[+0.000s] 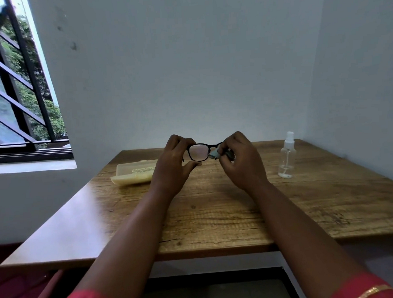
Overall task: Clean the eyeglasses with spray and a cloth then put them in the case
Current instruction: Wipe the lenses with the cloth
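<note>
Both hands are raised above the wooden table point(218, 216), holding black-framed eyeglasses point(199, 151) between them. The left hand point(176, 166) grips the frame's left end, fingers curled over the top and thumb below. The right hand point(240, 162) pinches a small grey cloth point(214, 154) against the other lens, which the fingers and cloth almost wholly hide. The temples are hard to make out behind the hands. A pale case point(135, 174) lies on the table to the left, its right end covered by the left wrist. A clear spray bottle point(287, 157) stands upright on the right.
</note>
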